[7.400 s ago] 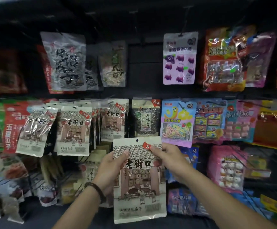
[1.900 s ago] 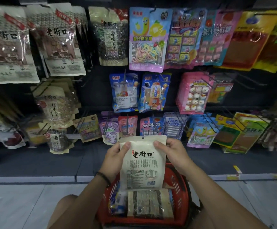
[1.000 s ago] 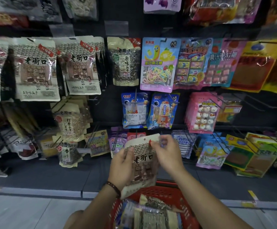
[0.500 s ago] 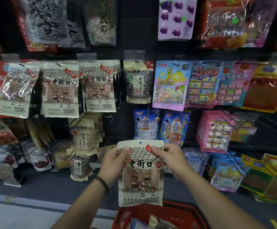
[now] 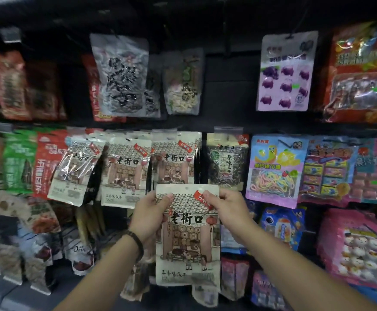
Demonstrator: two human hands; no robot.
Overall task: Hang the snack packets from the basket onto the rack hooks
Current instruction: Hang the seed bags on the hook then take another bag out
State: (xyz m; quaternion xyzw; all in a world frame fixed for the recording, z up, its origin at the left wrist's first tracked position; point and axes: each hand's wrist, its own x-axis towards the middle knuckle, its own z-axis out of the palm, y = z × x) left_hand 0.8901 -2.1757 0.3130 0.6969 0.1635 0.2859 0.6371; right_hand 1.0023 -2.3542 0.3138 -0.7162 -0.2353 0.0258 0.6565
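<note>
I hold a beige snack packet [image 5: 187, 243] with a drawn tiled-roof house upright in front of the rack. My left hand [image 5: 150, 215] pinches its top left corner and my right hand [image 5: 224, 208] pinches its top right corner by the red tag. Its hang hole sits at the top edge, just below a row of matching packets [image 5: 174, 158] that hang on the middle hooks. The basket is out of view.
The dark rack [image 5: 225, 90] is packed with hanging packets: a purple candy packet [image 5: 286, 72] upper right, a dark seed packet [image 5: 227, 162] right of the matching row, a rainbow candy packet [image 5: 275, 171], pink packets [image 5: 353, 248] lower right, and red and green packets [image 5: 34, 162] at left.
The packet was lifted out of the red basket and turned face-front. Both hands have raised it toward the middle row; the view tilted up and the basket dropped out of sight.
</note>
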